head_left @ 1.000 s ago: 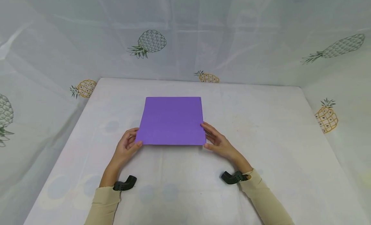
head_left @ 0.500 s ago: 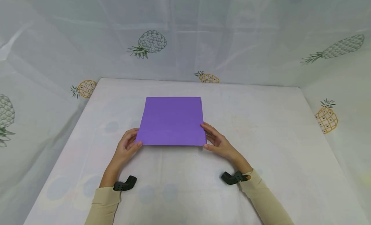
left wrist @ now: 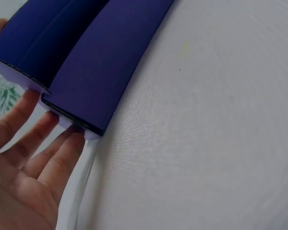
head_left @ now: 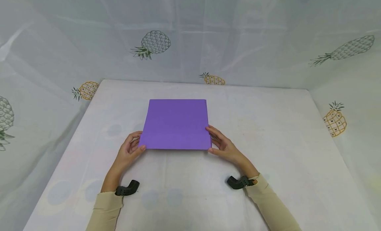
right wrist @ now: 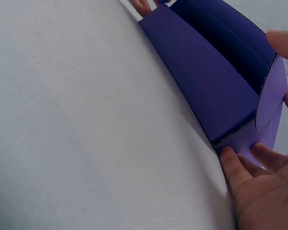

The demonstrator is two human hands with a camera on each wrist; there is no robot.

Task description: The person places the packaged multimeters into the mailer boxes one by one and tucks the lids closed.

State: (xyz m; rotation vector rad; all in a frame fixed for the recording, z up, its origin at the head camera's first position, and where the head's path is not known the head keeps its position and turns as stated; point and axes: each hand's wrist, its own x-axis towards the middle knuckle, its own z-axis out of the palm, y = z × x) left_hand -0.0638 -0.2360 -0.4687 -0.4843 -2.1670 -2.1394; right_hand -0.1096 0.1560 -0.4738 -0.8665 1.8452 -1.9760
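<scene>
A purple cardboard box (head_left: pixel 177 123) lies on the table, its broad lid facing up. Seen from both wrists, the lid's front is raised, leaving a dark gap above the box's front wall (left wrist: pixel 103 62). My left hand (head_left: pixel 128 151) holds the near left corner: thumb at the lid's front edge, fingertips against the side. At the near right corner, my right hand (head_left: pixel 227 150) holds the box likewise, with its thumb by the lid flap (right wrist: pixel 271 93) and fingers on the side wall. What the box contains is hidden.
A white cloth covers the table (head_left: pixel 268 131). Pale curtains (head_left: pixel 238 35) printed with pineapples hang behind it and at both sides. Each wrist carries a black camera mount (head_left: pixel 128 188).
</scene>
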